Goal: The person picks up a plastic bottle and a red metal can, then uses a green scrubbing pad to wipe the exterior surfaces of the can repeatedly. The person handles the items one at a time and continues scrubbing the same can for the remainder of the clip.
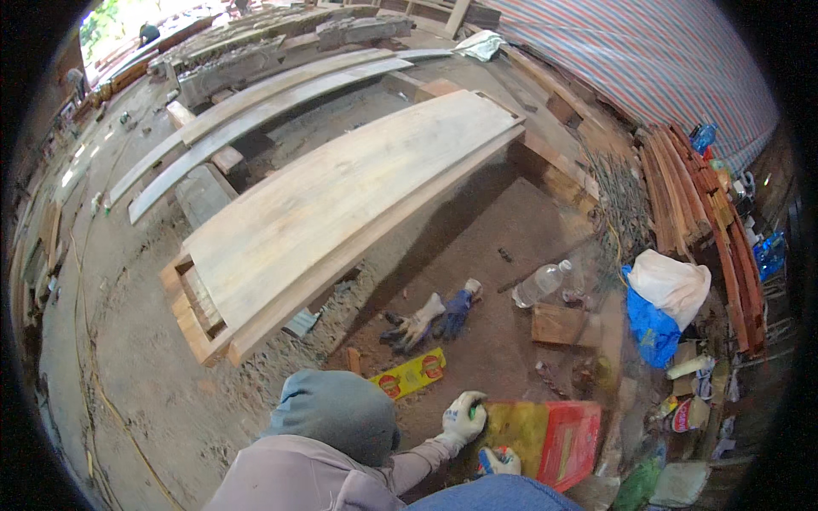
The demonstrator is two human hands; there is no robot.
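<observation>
Nearest the camera, between five and six o'clock, I see a curve of blue denim (503, 496). Just round toward seven, a co-worker bends low in a grey-blue head covering (335, 417) and a mauve jacket (281, 477).

One arm of that jacket stretches out toward two o'clock, ending in a white-gloved hand (464, 417), fingers bent, right at the left edge of a yellow-and-red box-shaped piece (520, 433) lying at five o'clock. A speck of green shows by its fingertips; whether it grips anything, I can't tell.

Just below, a second gloved hand (503, 462) is curled close by the same piece, its arm hidden behind the denim; its hold is unclear too. I make out neither of the wearer's own hands, so I can't tell their state.

From the first glove, a yellow strip (411, 375) lies at ten o'clock, a cream work glove (417, 324) and a blue work glove (457, 312) at eleven. A clear plastic bottle (538, 285) is at one, a blue bag (648, 328) at two. Farther off at eleven stretches a long pale wooden panel (349, 196).
</observation>
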